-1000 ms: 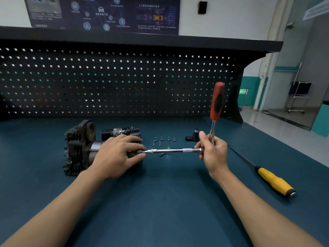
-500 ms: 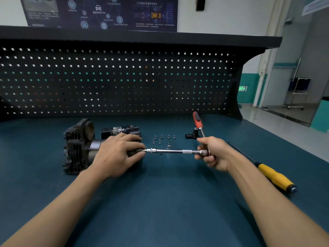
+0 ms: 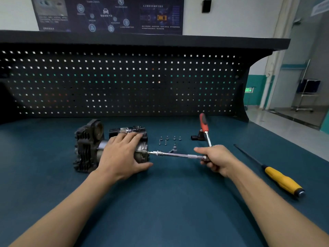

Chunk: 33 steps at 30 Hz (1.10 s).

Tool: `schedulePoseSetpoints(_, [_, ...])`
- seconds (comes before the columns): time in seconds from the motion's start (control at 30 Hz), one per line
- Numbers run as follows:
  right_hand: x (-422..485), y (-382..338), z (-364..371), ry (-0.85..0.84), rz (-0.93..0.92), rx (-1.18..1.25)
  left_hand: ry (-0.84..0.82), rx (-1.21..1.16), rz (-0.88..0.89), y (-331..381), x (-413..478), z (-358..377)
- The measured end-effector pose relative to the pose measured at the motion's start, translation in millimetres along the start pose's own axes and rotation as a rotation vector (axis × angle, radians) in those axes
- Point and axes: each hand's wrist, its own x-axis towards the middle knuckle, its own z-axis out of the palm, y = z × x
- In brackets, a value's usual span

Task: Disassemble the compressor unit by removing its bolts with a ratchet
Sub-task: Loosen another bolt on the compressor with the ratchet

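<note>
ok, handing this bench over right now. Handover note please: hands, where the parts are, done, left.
Hands: left hand lies flat on the compressor unit, pressing it onto the mat; right hand grips the ratchet at its head, red handle pointing up and away.
Parts: extension bar runs level from the ratchet into the compressor's right end face.
Done: several loose bolts stand grouped on the mat behind the bar.
Left: the bolt under the bar looks not yet out; how many others remain cannot be told.
Yellow screwdriver lies on the mat to the right.
</note>
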Motion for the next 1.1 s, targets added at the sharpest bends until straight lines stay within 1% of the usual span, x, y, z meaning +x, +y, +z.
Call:
schedulePoseSetpoints(0.1, [3, 5, 3, 0.105, -0.183, 0.066, -0.008, 0.064, -0.024, 2, 1, 4])
schedulePoseSetpoints(0.27, [5, 10, 9, 0.292, -0.508, 0.06, 0.034, 0.045, -0.031, 2, 4, 10])
schedulePoseSetpoints(0.4, [2, 14, 14, 0.332, -0.81, 0.121, 0.017, 0.013, -0.039, 1, 5, 9])
schedulePoseSetpoints(0.47, [3, 15, 16, 0.335, -0.889, 0.124, 0.0, 0.013, -0.048, 2, 5, 8])
schedulePoseSetpoints(0.6, [4, 17, 12, 0.323, -0.899, 0.034, -0.007, 0.005, -0.059, 3, 3, 7])
schedulePoseSetpoints(0.7, [3, 14, 9, 0.314, -0.887, -0.007, 0.034, -0.015, -0.028, 4, 0, 5])
schedulePoseSetpoints(0.83, [-4, 5, 7, 0.271, -0.859, -0.036, 0.138, -0.179, 0.118, 5, -7, 5])
schedulePoseSetpoints(0.9, [-8, 3, 6, 0.255, -0.836, -0.037, 0.127, -0.199, 0.214, 13, -7, 5])
schedulePoseSetpoints(0.97, [-10, 1, 5, 0.245, -0.816, -0.031, 0.094, -0.196, 0.273, 25, -5, 6])
schedulePoseSetpoints(1.1, [-13, -1, 6, 0.242, -0.788, -0.033, 0.102, -0.229, 0.303, 37, 1, 7])
